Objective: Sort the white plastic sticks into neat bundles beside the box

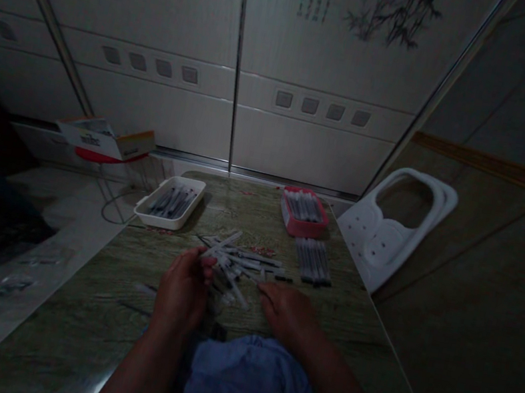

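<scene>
A loose pile of pens (241, 262) lies mid-table. My left hand (185, 281) is at the pile's left side, its fingers closed on a pale pen (222, 242) that slants up to the right. At the pile's right edge is my right hand (286, 309), fingers together around the end of a thin pen. A white tray (142, 212) at the back left holds many pens. The pink basket (310, 229) at the back right is filled with pens too, and a neat row of pens (312, 261) lies just in front of it.
Blue cloth (244, 383) lies at the near edge of the wooden table (84, 314). Small red bits (262, 250) are scattered behind the pile. A white folding chair (382, 238) stands to the right, and an open box (104, 140) sits on a red stool at the left.
</scene>
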Demonstrator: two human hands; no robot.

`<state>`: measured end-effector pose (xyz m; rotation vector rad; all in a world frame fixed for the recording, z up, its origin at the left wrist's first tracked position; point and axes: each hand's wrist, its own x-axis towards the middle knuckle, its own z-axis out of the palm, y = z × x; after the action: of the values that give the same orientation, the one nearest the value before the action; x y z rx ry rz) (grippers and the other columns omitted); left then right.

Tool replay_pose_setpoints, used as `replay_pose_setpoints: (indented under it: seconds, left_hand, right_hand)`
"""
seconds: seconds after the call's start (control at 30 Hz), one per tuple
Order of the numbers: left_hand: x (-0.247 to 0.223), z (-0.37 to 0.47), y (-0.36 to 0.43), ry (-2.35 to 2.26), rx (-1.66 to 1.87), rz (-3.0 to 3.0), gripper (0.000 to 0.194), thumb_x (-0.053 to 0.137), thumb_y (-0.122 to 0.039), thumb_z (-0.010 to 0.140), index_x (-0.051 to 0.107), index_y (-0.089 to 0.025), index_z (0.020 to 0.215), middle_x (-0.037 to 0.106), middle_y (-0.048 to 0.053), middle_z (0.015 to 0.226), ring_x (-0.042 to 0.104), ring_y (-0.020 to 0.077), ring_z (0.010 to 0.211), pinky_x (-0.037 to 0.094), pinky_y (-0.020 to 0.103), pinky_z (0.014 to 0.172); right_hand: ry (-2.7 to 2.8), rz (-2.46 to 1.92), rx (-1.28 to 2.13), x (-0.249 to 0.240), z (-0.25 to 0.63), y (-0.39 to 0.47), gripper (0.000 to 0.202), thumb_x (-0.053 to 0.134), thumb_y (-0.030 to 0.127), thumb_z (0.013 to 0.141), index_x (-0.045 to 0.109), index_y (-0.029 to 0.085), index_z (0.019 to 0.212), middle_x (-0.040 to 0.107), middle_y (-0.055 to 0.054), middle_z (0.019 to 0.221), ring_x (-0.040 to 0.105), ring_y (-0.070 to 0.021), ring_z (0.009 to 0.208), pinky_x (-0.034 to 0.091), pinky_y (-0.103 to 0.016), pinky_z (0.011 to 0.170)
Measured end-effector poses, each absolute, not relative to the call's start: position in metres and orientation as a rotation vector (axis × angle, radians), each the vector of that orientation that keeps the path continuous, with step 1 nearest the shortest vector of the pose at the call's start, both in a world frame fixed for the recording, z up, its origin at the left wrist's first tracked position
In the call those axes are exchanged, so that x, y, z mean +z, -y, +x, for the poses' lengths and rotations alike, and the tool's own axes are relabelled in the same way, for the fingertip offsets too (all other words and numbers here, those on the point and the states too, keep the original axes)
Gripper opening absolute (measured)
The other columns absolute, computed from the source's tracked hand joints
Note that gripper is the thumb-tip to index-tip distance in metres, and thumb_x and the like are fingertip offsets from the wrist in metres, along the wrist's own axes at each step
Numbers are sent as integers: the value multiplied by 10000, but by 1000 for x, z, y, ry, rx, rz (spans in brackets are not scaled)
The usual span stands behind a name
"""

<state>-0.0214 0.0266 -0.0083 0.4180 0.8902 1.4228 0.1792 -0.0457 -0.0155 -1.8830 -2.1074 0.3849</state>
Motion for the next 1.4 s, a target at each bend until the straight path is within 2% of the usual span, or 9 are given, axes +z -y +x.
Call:
replay_pose_setpoints:
  seconds: [0.2, 0.4, 0.67, 0.83, 1.13, 1.3, 1.4]
  left_hand:
    - [-11, -23, -29, -829, 1373, 285, 136, 689, -145, 781, 656, -174, 909, 697, 19, 768, 600, 94, 577, 473, 184, 515]
    - [-10, -23, -28, -765, 1286, 287, 213, 675, -124, 823, 678, -182, 1027, 718, 24, 859, 646, 103, 631, 516, 198, 531]
    - [-12, -22, -28, -674, 1228, 358, 305, 667, -76, 834, 683, -185, 1118, 735, 32, 927, 683, 105, 692, 543, 191, 553]
    - [-9, -19, -26, -714, 1215, 328, 275, 668, -71, 828, 688, -176, 1081, 736, 42, 919, 683, 105, 681, 552, 188, 547]
    - [-17, -18, -27, -676, 1178, 359, 252, 689, -123, 847, 694, -176, 1094, 732, 37, 932, 681, 112, 705, 551, 200, 551]
    - [-18, -18, -28, -692, 1187, 341, 240, 695, -117, 835, 693, -180, 1066, 726, 30, 909, 673, 111, 697, 540, 201, 550]
    - [-19, -18, -28, -687, 1182, 343, 254, 704, -126, 828, 689, -190, 1074, 724, 30, 918, 673, 115, 707, 550, 210, 569]
  right_hand:
    - [2125, -1904, 381, -15, 176, 45, 205, 508, 283, 960, 706, 231, 978, 718, -51, 977, 662, -192, 917, 412, -270, 776]
    - [2094, -1931, 368, -17, 173, 46, 258, 504, 288, 966, 667, 236, 1159, 715, -70, 1070, 655, -204, 978, 407, -280, 814]
    - [2053, -2021, 337, -18, 173, 47, 110, 533, 242, 924, 641, 222, 934, 701, -43, 927, 647, -189, 843, 360, -279, 702]
    - [2024, -1999, 363, -18, 165, 48, 146, 539, 332, 951, 627, 222, 993, 704, -50, 988, 657, -201, 882, 364, -283, 705]
    - [2002, -2093, 381, -12, 159, 48, 121, 527, 246, 935, 645, 224, 950, 718, -60, 948, 662, -201, 873, 383, -281, 716]
    - [2076, -1951, 365, -9, 157, 49, 226, 511, 268, 959, 674, 275, 1115, 722, -46, 1006, 670, -199, 900, 414, -276, 739]
    - [2126, -1960, 357, -8, 155, 49, 267, 455, 279, 993, 717, 288, 1042, 723, -49, 956, 669, -194, 841, 413, -275, 709]
